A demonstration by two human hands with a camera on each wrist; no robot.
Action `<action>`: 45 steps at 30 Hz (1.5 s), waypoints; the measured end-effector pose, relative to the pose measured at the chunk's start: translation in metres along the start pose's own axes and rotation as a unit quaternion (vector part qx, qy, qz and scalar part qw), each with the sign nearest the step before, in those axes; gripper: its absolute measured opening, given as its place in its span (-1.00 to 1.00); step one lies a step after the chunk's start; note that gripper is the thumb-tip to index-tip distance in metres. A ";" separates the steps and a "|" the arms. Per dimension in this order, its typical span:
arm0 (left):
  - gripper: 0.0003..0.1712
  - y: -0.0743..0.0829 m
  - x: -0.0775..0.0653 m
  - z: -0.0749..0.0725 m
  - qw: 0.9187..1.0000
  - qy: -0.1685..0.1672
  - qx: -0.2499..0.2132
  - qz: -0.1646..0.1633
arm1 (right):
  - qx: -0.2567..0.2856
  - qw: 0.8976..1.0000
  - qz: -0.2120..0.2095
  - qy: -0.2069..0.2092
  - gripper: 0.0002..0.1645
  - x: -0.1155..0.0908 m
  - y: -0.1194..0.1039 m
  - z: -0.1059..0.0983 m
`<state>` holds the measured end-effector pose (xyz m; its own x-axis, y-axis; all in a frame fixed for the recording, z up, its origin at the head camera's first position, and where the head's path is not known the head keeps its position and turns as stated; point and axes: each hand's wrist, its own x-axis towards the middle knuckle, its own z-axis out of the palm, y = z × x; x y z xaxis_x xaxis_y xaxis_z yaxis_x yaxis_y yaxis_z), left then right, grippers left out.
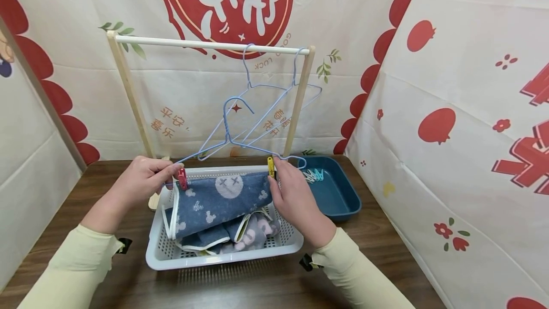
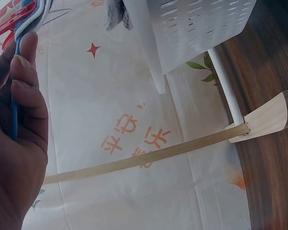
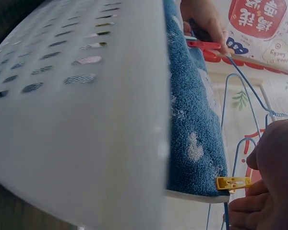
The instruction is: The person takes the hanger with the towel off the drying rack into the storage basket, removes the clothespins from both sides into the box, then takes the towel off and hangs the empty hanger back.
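Note:
A blue wire hanger (image 1: 227, 130) is held over a white basket (image 1: 223, 262) in the head view. From its lower bar hangs a blue towel (image 1: 201, 209) with pale prints and white edging. A red clothespin (image 1: 182, 179) clips its left corner, and a yellow clothespin (image 1: 271, 167) its right corner. My left hand (image 1: 141, 182) grips the hanger's left end beside the red clothespin; in the left wrist view its fingers (image 2: 29, 91) curl round the blue wire. My right hand (image 1: 298, 199) holds the hanger's right end, close against the yellow clothespin (image 3: 233, 183).
Inside the basket lies more folded cloth, with a grey and pink piece (image 1: 253, 237). Behind stands a wooden rack with a white rod (image 1: 184, 42) carrying two blue hangers (image 1: 274, 87). To the right, a dark blue tray (image 1: 336, 199) holds several clothespins (image 1: 315, 175).

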<state>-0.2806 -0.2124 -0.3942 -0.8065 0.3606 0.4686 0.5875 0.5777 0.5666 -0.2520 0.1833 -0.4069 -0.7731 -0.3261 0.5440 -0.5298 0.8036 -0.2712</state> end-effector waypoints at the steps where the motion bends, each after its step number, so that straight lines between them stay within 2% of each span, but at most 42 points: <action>1: -0.70 0.001 0.000 0.000 1.000 -0.001 0.000 -0.002 | 0.001 1.000 0.003 -0.002 -0.29 0.002 0.000 0.000; 8: -0.71 0.001 0.002 0.001 1.000 -0.017 -0.003 -0.023 | 0.037 0.999 0.023 -0.017 -0.38 0.008 0.001 0.002; 12: -0.71 0.001 0.002 0.001 0.999 -0.030 -0.006 -0.045 | 0.055 0.998 0.029 0.003 -0.41 0.006 0.001 0.004; 20: -0.70 0.000 0.002 0.003 0.998 -0.031 -0.016 -0.051 | 0.099 0.992 -0.026 0.080 -0.46 0.000 0.008 0.004; 27: -0.69 0.000 0.000 0.000 0.998 -0.025 -0.016 -0.055 | 0.131 0.984 -0.082 0.089 -0.39 -0.002 0.013 0.000; 33: -0.69 0.001 -0.001 -0.001 0.998 -0.023 -0.010 -0.055 | 0.103 0.987 -0.108 0.062 -0.43 -0.001 0.015 -0.006; 39: -0.69 0.002 -0.001 -0.002 0.998 -0.024 -0.010 -0.059 | 0.065 0.991 -0.115 0.037 -0.50 0.000 0.014 -0.014; 45: -0.67 0.001 -0.001 -0.001 0.998 -0.021 -0.014 -0.057 | 0.055 0.991 -0.117 0.045 -0.56 -0.001 0.014 -0.017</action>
<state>-0.2790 -0.2124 -0.3934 -0.8701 0.3246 0.3709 0.4927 0.5966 0.6335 -0.2524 0.2032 -0.3978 -0.5931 -0.4479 0.6691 -0.7299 0.6498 -0.2120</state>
